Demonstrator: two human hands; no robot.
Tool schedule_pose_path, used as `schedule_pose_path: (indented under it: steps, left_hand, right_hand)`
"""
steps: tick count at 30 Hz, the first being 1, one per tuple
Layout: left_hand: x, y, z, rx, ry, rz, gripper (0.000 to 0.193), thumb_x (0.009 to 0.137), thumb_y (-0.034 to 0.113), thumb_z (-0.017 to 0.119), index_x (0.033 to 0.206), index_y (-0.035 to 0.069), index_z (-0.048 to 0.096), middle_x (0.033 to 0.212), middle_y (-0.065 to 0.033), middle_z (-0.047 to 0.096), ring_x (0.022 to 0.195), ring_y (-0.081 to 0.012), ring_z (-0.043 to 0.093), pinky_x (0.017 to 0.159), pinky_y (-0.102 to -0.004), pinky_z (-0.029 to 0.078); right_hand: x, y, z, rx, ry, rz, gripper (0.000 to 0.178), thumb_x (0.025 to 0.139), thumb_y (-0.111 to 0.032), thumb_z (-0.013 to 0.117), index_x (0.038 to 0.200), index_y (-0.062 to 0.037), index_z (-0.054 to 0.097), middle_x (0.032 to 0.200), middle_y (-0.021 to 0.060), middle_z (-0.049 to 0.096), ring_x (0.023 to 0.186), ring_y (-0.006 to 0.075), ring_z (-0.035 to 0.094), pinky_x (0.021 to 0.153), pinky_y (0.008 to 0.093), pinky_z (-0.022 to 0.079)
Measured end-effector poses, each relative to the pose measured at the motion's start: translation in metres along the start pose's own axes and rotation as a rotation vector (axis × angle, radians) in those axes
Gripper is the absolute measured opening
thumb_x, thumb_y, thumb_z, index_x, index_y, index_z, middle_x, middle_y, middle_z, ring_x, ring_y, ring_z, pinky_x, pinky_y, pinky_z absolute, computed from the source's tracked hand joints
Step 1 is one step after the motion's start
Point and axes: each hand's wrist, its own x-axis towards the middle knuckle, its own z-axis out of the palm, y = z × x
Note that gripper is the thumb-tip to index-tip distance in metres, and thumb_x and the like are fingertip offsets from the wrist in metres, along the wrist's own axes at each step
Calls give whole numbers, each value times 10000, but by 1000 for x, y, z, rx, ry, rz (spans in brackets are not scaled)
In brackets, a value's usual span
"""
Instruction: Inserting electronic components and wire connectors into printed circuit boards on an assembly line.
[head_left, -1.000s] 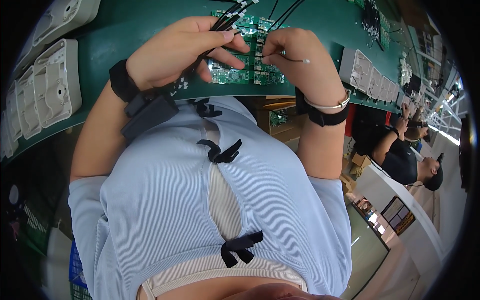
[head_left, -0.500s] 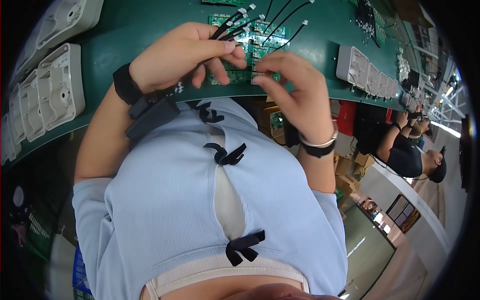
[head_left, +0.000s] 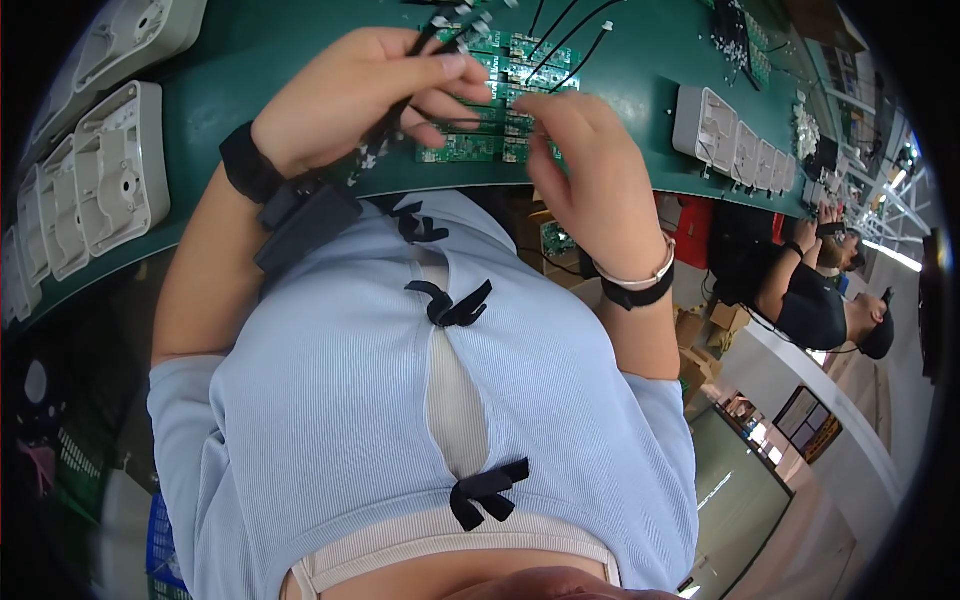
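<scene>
My left hand (head_left: 345, 100) is closed around a bundle of black cables (head_left: 393, 122) with small white connectors, which stick out above and below the fingers. Close by on the right, my right hand (head_left: 600, 180) has thumb and forefinger drawn together over the boards. A thin black cable (head_left: 488, 122) stretches between the two hands and runs to the right fingertips, where its end is hidden. Beneath both hands lie green circuit boards (head_left: 458, 152) in rows. Several black cables (head_left: 572, 72) with white tips rise from the boards on the right side.
The green table (head_left: 230, 95) carries light grey plastic housings (head_left: 122, 170) on the left and a row of similar housings (head_left: 705, 130) on the right. More cables and boards (head_left: 745, 50) lie at the far right. Another person (head_left: 815, 310) works beyond them.
My left hand has shifted slightly up and left, and its cable bundle has tilted so that more connectors show below it. A thin cable now spans the gap between my hands.
</scene>
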Motion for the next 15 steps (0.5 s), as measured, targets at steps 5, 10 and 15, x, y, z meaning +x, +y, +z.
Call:
schedule_pose_path:
  steps: [5, 10, 15]
  left_hand:
    - [-3, 11, -6, -130, 41, 55, 395, 1061, 270, 458, 1282, -37, 571, 1213, -156, 667, 977, -162, 710, 744, -213, 579]
    - [-4, 9, -9, -140, -3, 2, 396, 1065, 258, 444, 1298, -42, 557, 1169, -146, 686, 905, -132, 708, 709, -202, 572]
    - [2, 1, -16, -105, -74, 8, 390, 1054, 257, 473, 1277, -49, 566, 1102, -134, 703, 658, -25, 543, 522, -148, 423]
  right_hand:
    - [-30, 18, -19, -335, -172, -5, 184, 851, 41, 633, 1023, -20, 658, 912, 115, 671, 772, 232, 646, 670, 304, 517]
    - [-50, 28, -14, 94, 30, 255, 152, 813, 74, 684, 940, -9, 671, 941, 110, 690, 818, 214, 672, 709, 291, 523]
    - [-44, 15, 15, 304, 189, 282, 152, 763, 109, 733, 851, 0, 673, 946, 92, 718, 842, 188, 691, 739, 272, 527]
